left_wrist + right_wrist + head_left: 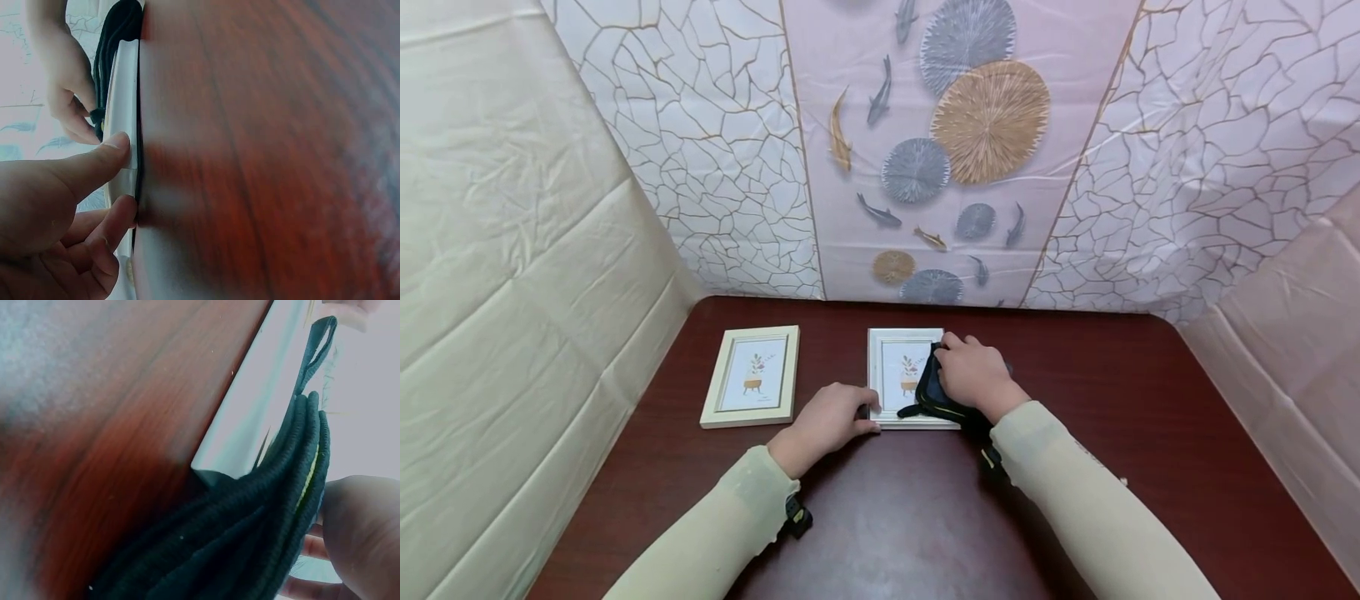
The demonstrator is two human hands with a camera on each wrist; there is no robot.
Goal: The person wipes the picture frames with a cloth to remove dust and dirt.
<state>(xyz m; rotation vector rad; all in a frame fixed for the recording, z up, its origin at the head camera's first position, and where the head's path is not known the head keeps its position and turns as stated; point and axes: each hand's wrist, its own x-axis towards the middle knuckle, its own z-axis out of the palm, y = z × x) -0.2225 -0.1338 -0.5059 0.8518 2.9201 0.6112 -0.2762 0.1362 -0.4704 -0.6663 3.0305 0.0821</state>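
A white picture frame (pixel 875 367) with a plant print lies face up on the table, near the middle. My left hand (pixel 829 419) holds its lower left corner; in the left wrist view the thumb (pixel 117 142) and a curled finger (pixel 124 209) touch its side edge. My right hand (pixel 972 371) grips a dark folded cloth (pixel 929 392) with a small hanging loop and presses it over the right part of the frame. In the right wrist view the cloth's layers (pixel 294 469) drape past the frame's corner (pixel 215 464). The cloth hides the frame's right side.
A cream picture frame (pixel 718 383) with a similar print lies to the left on the dark red table (pixel 880 517). Patterned fabric (pixel 910 233) hangs behind the table's far edge, with pale cloth walls (pixel 512 275) at both sides.
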